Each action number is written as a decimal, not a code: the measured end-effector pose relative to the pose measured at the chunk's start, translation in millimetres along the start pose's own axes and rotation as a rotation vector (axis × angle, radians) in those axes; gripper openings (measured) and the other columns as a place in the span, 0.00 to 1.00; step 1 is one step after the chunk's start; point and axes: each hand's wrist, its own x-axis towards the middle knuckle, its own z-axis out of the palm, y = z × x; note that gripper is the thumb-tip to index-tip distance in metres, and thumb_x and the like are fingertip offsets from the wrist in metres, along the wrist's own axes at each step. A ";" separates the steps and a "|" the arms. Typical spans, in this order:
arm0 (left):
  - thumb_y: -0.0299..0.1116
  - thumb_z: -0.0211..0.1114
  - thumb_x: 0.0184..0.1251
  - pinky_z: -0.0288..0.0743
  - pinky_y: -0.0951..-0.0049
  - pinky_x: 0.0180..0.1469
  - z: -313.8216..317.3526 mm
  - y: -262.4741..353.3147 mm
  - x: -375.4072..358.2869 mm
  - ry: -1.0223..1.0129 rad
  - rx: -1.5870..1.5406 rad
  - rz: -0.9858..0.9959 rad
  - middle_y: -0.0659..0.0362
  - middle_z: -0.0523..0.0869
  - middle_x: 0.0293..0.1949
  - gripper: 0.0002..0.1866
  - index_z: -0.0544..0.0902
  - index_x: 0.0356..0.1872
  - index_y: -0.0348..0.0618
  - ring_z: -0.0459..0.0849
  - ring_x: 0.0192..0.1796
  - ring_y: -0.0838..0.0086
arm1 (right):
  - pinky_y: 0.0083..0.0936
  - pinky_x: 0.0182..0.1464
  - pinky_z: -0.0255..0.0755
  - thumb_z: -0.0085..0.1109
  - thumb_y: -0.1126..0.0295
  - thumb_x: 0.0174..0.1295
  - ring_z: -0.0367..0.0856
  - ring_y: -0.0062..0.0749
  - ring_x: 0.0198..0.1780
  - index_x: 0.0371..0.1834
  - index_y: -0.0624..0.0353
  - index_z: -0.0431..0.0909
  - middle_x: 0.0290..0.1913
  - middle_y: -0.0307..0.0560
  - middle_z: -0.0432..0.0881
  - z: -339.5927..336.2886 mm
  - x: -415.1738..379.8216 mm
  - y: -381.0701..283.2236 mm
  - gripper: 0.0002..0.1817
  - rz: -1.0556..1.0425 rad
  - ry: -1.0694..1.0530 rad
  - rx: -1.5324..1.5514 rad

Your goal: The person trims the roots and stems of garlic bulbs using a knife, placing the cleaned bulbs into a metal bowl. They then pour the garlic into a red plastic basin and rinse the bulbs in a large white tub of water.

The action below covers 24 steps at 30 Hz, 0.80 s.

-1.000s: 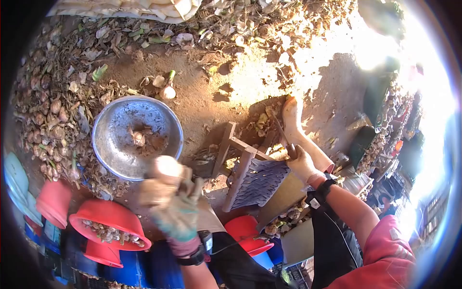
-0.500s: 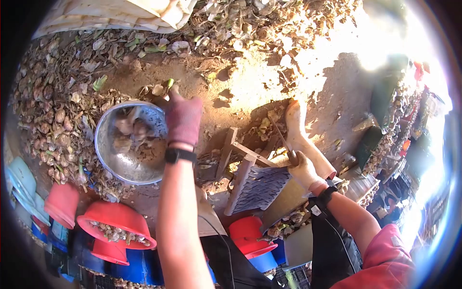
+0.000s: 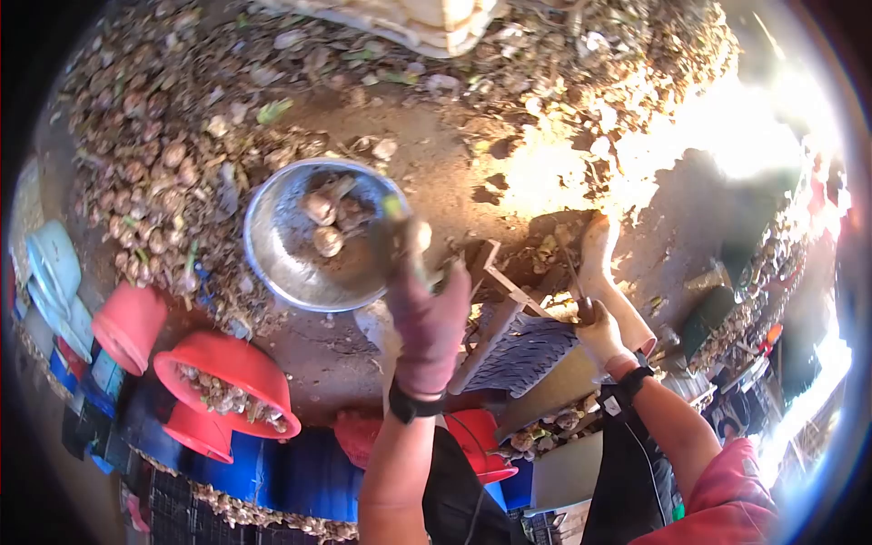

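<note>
My left hand (image 3: 427, 313), in a maroon glove with a dark watch at the wrist, is at the right rim of the metal bowl (image 3: 272, 283). Its blurred fingers close around a garlic bulb (image 3: 423, 234) with a green stem. Inside the bowl lie a few garlic bulbs (image 3: 328, 241) with dirt around them. My right hand (image 3: 604, 338), in a pale glove, grips a knife (image 3: 584, 309) by its brown handle. The thin blade points up, near a low wooden stool frame with a dark woven seat (image 3: 522, 350).
Garlic bulbs and dry husks (image 3: 154, 200) are heaped at left and along the back. A red basin (image 3: 222, 363) with garlic pieces stands at lower left, beside a pink bucket (image 3: 130, 327). A pale sack (image 3: 427, 23) lies at the top. Bright sunlight washes out the right.
My left hand has come back from beyond the bowl, toward me, with the green-stemmed bulb. The view has shifted, so the bowl appears further right. My right hand still grips the knife.
</note>
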 end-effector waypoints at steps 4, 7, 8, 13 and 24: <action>0.23 0.65 0.55 0.64 0.60 0.65 -65.9 -47.8 -13.4 0.263 -0.194 -0.556 0.47 0.59 0.67 0.39 0.58 0.70 0.44 0.67 0.64 0.59 | 0.35 0.40 0.71 0.58 0.68 0.58 0.78 0.58 0.39 0.39 0.60 0.72 0.32 0.60 0.78 5.4 -3.6 -34.9 0.10 -0.108 0.067 0.187; 0.24 0.66 0.55 0.69 0.65 0.60 -94.9 -124.9 -25.7 0.361 0.174 -0.532 0.48 0.63 0.64 0.39 0.57 0.69 0.40 0.68 0.61 0.63 | 0.35 0.38 0.72 0.57 0.69 0.58 0.78 0.59 0.37 0.40 0.59 0.72 0.31 0.60 0.78 -2.3 -6.5 -93.8 0.10 -0.354 0.106 0.222; 0.24 0.66 0.55 0.69 0.65 0.60 -96.3 -143.1 -25.4 0.373 0.161 -0.545 0.48 0.63 0.64 0.39 0.57 0.69 0.40 0.68 0.61 0.63 | 0.37 0.38 0.72 0.57 0.69 0.58 0.78 0.60 0.37 0.41 0.59 0.72 0.31 0.60 0.79 -6.0 -0.8 -105.4 0.10 -0.355 0.086 0.074; 0.27 0.62 0.53 0.71 0.67 0.55 -87.4 -228.7 -17.2 0.229 -0.681 -0.717 0.48 0.80 0.51 0.30 0.69 0.60 0.31 0.78 0.50 0.64 | 0.45 0.37 0.72 0.58 0.68 0.55 0.77 0.64 0.37 0.43 0.56 0.73 0.32 0.62 0.79 -13.9 23.7 -112.5 0.13 -0.423 0.046 -0.160; 0.32 0.61 0.54 0.75 0.62 0.48 -58.7 -161.9 -94.2 0.135 -0.511 -0.836 0.48 0.84 0.44 0.23 0.76 0.53 0.38 0.83 0.44 0.57 | 0.41 0.37 0.73 0.54 0.75 0.53 0.78 0.51 0.34 0.41 0.58 0.73 0.32 0.51 0.74 -43.4 -124.0 -345.6 0.11 -0.986 -0.133 -0.877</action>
